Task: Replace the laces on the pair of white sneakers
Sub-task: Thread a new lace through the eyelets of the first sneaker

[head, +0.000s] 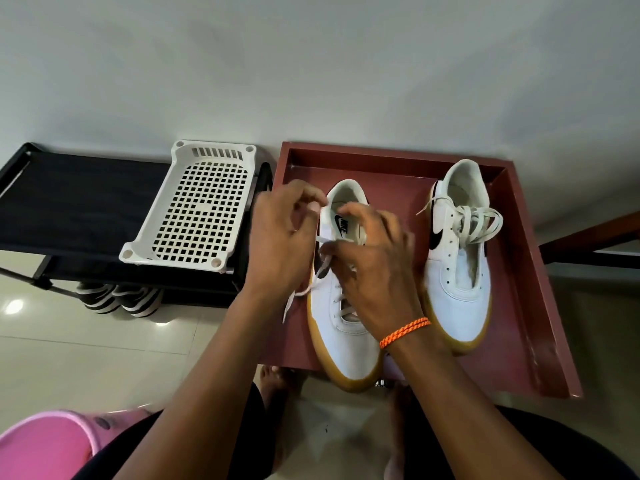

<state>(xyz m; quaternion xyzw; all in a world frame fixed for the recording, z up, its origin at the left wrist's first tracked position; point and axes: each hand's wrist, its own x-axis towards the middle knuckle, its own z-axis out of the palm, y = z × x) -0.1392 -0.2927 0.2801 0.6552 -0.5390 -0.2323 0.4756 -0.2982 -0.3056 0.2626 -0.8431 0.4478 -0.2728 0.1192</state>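
Currently the left sneaker (341, 327) sits toe toward the person on the red desk (540, 306), its gum-soled toe overhanging the near edge. Its white lace (304, 289) is partly threaded; a loose end trails off the shoe's left side. Left hand (282, 237): fingers curled, pinching the lace near the collar. Right hand (372, 261): curled over the eyelets, gripping the lace; an orange bracelet (405, 332) is on that wrist. Right sneaker (457, 258) stands just beside, apart from the first, its lace (479, 220) bunched loosely at the top eyelets. Left of the desk, a white plastic basket (197, 209) rests on a black shoe rack (76, 202), striped shoes (117, 297) underneath. Pink tub (45, 445) at lower left.
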